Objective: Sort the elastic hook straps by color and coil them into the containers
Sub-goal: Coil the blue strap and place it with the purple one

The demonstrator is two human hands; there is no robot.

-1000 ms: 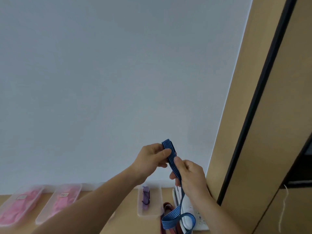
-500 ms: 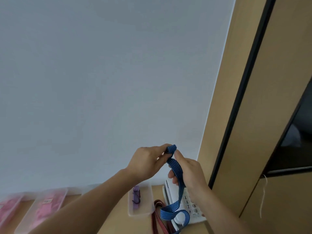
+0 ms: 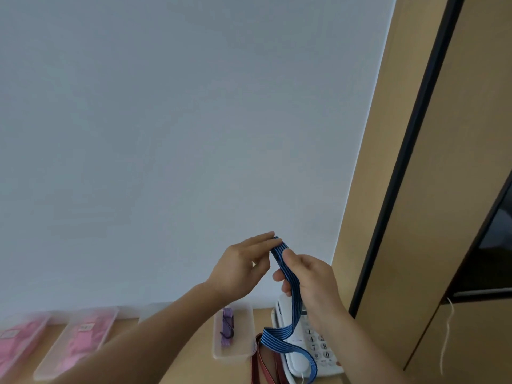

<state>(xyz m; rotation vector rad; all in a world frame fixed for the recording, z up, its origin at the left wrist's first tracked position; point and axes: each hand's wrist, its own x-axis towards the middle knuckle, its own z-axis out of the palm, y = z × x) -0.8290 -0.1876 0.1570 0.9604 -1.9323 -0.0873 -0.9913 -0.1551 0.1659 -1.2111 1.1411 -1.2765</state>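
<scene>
A blue striped elastic strap [image 3: 288, 275] is held up in front of the white wall. My right hand [image 3: 313, 281] grips it with thumb and curled fingers just below its folded top. My left hand [image 3: 243, 267] has its fingers stretched out, the fingertips touching the strap's top end. The strap's lower part [image 3: 279, 342] hangs in a loop over the desk. A clear container [image 3: 243, 353] on the desk holds a purple strap [image 3: 227, 325] with a dark hook. A dark red strap [image 3: 263, 364] lies beside that container.
A white desk telephone [image 3: 318, 350] sits under the hanging loop. Two clear containers with pink contents [image 3: 86, 339] [image 3: 16, 342] stand at the left on the wooden desk. A tan cabinet with a black edge [image 3: 415, 162] rises at the right.
My left hand's fingers have straightened from a pinch to an extended touch at the strap's top. The view has shifted slightly, and the strap's loop hangs lower over the telephone.
</scene>
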